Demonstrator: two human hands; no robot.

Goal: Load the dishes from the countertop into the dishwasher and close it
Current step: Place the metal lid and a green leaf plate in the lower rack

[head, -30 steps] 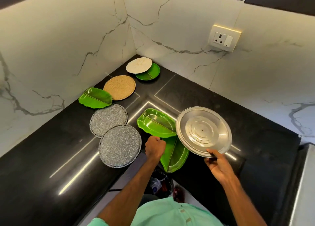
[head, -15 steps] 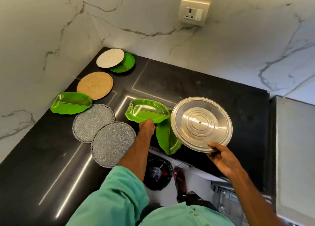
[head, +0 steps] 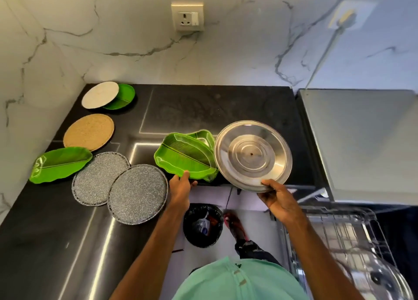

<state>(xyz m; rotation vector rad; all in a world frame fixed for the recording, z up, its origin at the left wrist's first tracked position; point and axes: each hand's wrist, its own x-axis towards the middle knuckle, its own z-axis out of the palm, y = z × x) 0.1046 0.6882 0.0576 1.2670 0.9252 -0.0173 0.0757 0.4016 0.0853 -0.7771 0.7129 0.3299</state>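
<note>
Left hand (head: pixel 181 190) pinched green leaf plate (head: pixel 183 157) at near rim; right hand (head: pixel 276 198) gripped steel plate (head: pixel 252 155) likewise. Both probably light, stiff, slick: rim hold suited.

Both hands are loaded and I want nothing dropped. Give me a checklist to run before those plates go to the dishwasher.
1. Left hand grips the top leaf plate at its near edge: ok.
2. Right hand holds the steel plate by its near rim: ok.
3. Second leaf plate underneath is free of the left hand's grip: cannot tell.
4. Dishwasher rack is pulled out on the right: ok.
5. Rack slots are free: cannot tell, blurred.
6. Countertop is cleared of dishes: not ok, several remain.
</note>
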